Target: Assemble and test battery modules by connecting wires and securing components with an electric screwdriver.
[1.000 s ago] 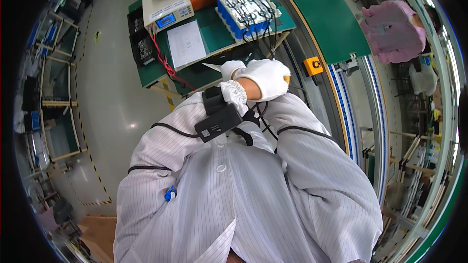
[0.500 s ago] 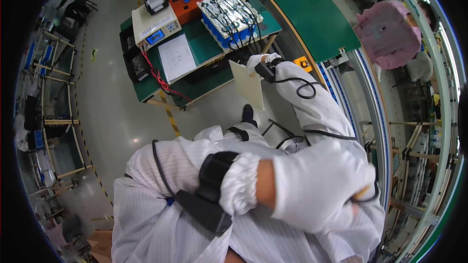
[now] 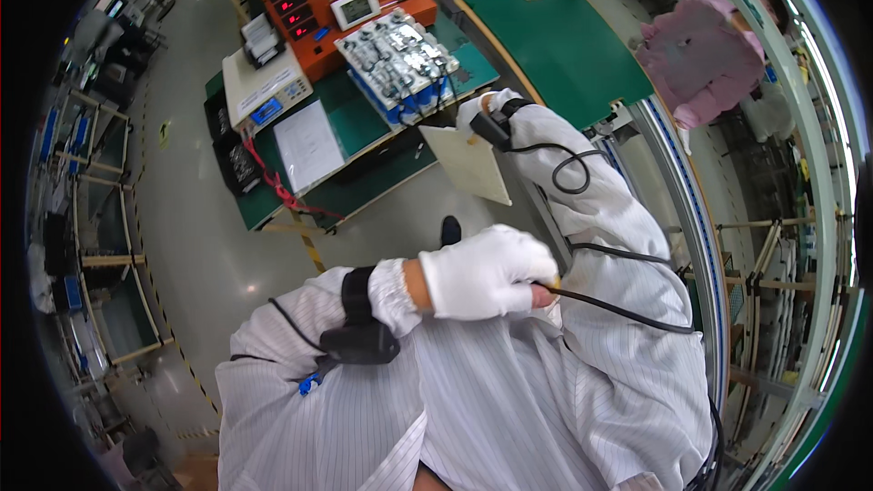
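Note:
My left hand, in a white glove with some bare fingertips, is closed in front of my body. A black cable runs from its fingers across my right sleeve. Farther off, beside the workbench corner, my right hand is gloved too and partly hidden by a black strapped-on device at its wrist. It grips the upper edge of a flat off-white board, which hangs tilted below it. The fingers behind the board are hidden. Just beyond stands a blue battery pack with a white top, metal strips and dark leads.
On the green bench are an orange instrument rack, a beige meter with red leads, and a paper sheet. A green-topped line and metal rail run along the right. A person in pink is beyond.
My left hand has moved left and forward from over my right upper arm, drawing the black cable across the sleeve. My right hand remains at the board, which now hangs more slanted. The view has shifted slightly.

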The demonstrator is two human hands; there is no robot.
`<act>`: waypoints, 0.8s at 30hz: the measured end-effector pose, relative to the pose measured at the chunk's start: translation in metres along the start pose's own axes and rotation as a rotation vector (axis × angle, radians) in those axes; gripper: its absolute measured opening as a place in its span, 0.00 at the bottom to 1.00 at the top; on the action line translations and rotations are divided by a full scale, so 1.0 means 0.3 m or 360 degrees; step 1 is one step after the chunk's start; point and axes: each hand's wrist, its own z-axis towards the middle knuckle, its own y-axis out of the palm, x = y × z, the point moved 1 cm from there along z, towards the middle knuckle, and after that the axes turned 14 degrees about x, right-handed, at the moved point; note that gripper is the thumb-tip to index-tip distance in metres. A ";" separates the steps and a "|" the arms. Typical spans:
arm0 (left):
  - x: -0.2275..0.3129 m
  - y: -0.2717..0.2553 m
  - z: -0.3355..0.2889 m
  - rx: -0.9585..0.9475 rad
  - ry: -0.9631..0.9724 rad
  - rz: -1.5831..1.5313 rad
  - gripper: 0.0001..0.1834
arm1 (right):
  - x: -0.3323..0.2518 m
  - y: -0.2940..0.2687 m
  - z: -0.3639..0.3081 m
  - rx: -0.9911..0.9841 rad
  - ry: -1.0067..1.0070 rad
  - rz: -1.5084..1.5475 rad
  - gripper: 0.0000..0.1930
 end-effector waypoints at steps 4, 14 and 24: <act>0.090 -0.168 0.014 0.0119 -0.0123 -0.0078 0.13 | 0.157 -0.072 -0.102 -0.0025 0.0039 -0.0011 0.17; -0.078 -0.177 0.136 0.0012 -0.0364 0.0061 0.42 | 0.343 -0.165 -0.303 -0.0139 -0.0081 0.0027 0.18; -0.230 -0.290 0.169 0.0736 -0.0746 0.0364 0.13 | 0.188 -0.585 -0.617 0.0519 -0.0182 0.0549 0.13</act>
